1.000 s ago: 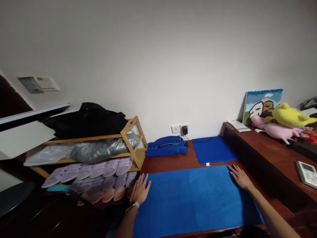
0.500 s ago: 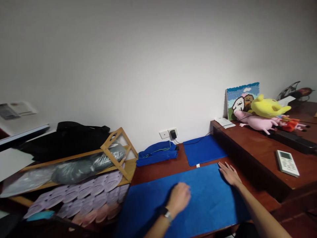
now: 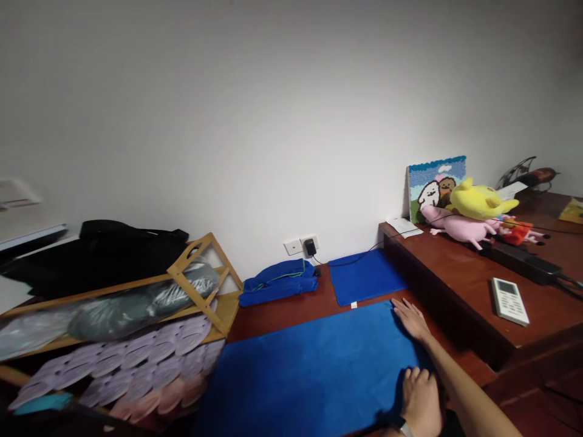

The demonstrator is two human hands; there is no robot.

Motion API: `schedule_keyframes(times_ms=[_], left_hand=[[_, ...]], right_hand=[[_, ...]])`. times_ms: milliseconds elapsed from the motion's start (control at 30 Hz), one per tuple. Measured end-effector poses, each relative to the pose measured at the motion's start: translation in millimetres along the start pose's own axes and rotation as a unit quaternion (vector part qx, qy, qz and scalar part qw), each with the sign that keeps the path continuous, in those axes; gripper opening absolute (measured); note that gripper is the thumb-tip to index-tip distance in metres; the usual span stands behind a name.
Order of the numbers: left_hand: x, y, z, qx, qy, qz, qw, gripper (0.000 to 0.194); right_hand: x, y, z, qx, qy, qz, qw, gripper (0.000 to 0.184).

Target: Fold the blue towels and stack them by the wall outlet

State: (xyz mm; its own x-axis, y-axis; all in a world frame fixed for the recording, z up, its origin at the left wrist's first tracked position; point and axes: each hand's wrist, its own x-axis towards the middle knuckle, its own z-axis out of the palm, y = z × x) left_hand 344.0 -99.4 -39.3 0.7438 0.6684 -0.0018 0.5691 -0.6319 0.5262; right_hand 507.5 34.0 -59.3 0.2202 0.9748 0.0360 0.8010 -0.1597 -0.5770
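Note:
A blue towel (image 3: 300, 370) lies spread flat on the reddish-brown tabletop. My right hand (image 3: 412, 320) rests flat on its far right corner, fingers stretched out and holding nothing. My left hand (image 3: 421, 397), with a watch at the wrist, is down at the towel's near right part. Its fingers are curled, and whether any cloth is in them is hidden. Behind the towel lies a smaller, flat darker blue cloth (image 3: 367, 278) with a white tag. To its left is a folded blue cloth bundle (image 3: 279, 284).
A raised wooden surface (image 3: 460, 285) on the right bears a white remote (image 3: 510, 301), plush toys (image 3: 480, 200) and a black power adapter (image 3: 526, 262). At left stands a wooden rack (image 3: 223, 309) with lilac slippers (image 3: 150, 346). A black plug (image 3: 310, 246) sits in the wall socket.
My left hand has moved right and nearer, from the middle of the towel to its near right part. My right hand stays on the far right corner. The view has shifted slightly right.

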Motion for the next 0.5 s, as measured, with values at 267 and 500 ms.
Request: schedule_keyframes(times_ms=[267, 500], left_hand=[[-31, -6, -49.1, -0.158, 0.096, -0.177, 0.967, 0.010], [-98, -49, -98.1, -0.430, 0.174, -0.187, 0.866, 0.018]], right_hand=[[7, -38, -22, 0.055, 0.034, 0.034, 0.997, 0.052], [26, -122, -19, 0.099, 0.075, 0.061, 0.990, 0.034]])
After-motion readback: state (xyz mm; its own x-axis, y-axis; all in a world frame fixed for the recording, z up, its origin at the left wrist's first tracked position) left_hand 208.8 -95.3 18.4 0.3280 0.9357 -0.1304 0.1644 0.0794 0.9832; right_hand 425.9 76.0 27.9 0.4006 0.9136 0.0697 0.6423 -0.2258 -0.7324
